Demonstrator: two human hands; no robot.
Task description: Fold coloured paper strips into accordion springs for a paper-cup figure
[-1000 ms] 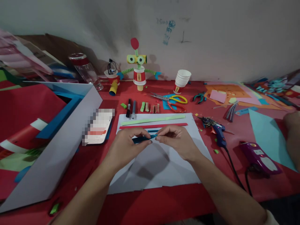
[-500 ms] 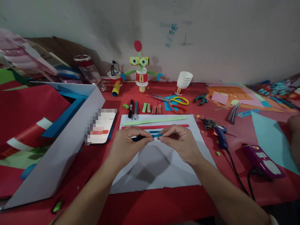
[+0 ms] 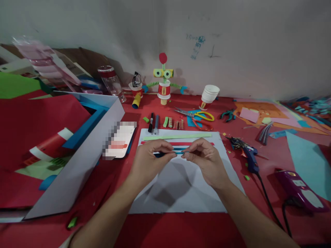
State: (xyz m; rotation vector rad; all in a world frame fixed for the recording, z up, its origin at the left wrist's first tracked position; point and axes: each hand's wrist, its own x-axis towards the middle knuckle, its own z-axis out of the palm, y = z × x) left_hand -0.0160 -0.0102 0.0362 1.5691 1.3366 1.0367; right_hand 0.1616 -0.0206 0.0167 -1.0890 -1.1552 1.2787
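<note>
A thin blue strip is pinched between both hands above a white sheet. My left hand grips its left part with thumb and forefinger, and a darker stretch of blue shows under those fingers. At the right end my right hand holds it between thumb and fingertips. Just behind the hands a red strip lies across the sheet, partly hidden by the fingers. Farther back is a light green strip.
Behind the sheet are two markers, folded paper springs, scissors and a paper-cup figure. To the right lie a glue gun and a purple device; at left, a phone beside a white box.
The whole view has shifted, so things sit slightly farther right and lower. Both hands still pinch the blue strip, with little change in their grip.
</note>
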